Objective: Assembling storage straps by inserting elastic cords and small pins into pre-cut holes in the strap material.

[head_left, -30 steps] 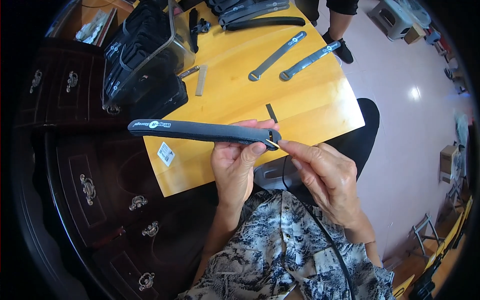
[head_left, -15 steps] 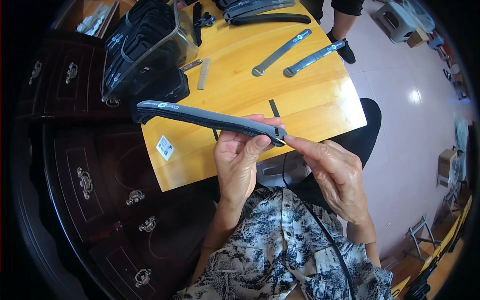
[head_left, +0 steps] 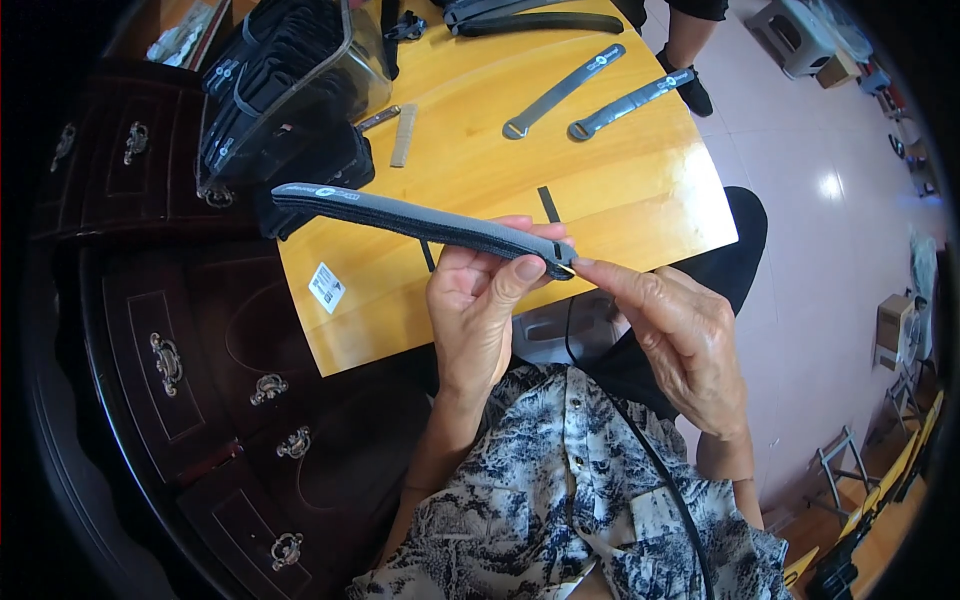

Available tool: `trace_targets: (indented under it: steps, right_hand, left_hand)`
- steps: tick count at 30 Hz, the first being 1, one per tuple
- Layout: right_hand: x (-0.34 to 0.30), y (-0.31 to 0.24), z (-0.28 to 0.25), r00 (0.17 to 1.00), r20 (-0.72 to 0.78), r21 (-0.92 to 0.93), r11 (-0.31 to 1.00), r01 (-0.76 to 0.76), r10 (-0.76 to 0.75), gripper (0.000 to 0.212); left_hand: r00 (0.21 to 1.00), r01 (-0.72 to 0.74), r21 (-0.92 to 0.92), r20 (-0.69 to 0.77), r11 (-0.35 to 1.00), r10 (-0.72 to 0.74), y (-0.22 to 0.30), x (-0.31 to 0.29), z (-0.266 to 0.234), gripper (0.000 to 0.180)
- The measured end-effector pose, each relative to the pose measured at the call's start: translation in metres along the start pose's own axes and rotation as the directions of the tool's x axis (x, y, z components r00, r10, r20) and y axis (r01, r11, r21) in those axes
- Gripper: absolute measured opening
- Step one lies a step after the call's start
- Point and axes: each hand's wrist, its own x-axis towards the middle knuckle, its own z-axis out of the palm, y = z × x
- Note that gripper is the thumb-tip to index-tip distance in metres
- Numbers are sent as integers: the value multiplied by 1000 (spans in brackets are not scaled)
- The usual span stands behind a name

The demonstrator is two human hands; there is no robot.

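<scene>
Looking down in the head view, I have a stack of grey-and-black straps [head_left: 400,218] over the near part of the yellow table [head_left: 650,195]. My left hand [head_left: 475,305] is closed on it near the slotted end, thumb against fingers. My right hand [head_left: 692,335] reaches its extended index finger to that end, beside a yellow sliver [head_left: 567,268]; whether those fingers grip anything, I cannot tell. Two loose grey straps [head_left: 565,92] lie beyond.

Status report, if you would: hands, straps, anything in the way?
Left hand gripping strap stack. Right hand, index finger extended, at slotted end beside small yellow piece. No obstruction visible between hands.
</scene>
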Motion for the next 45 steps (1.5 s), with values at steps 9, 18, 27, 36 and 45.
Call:
trace_targets:
  steps: [9,18,27,36,45]
  right_hand:
    - [1,0,-3,997,58,17,998,-62,61,49]
    - [1,-3,0,995,48,45,995,-85,83,44]
    - [-4,-8,13,990,-57,26,992,-127,128,29]
    - [-4,-6,17,985,-169,-30,999,-35,29,17]
    - [-2,-1,14,930,82,440,824,-356,358,11]
  left_hand:
    - [1000,15,0,12,1000,-15,-2,3,-2,30]
    - [998,-53,30,24,998,52,-3,2,-3,30]
    - [999,-44,31,-16,999,45,-4,-2,-2,31]
    - [976,-211,113,69,971,204,-4,-4,-1,31]
    - [942,-326,150,129,933,309,-7,-7,-5,30]
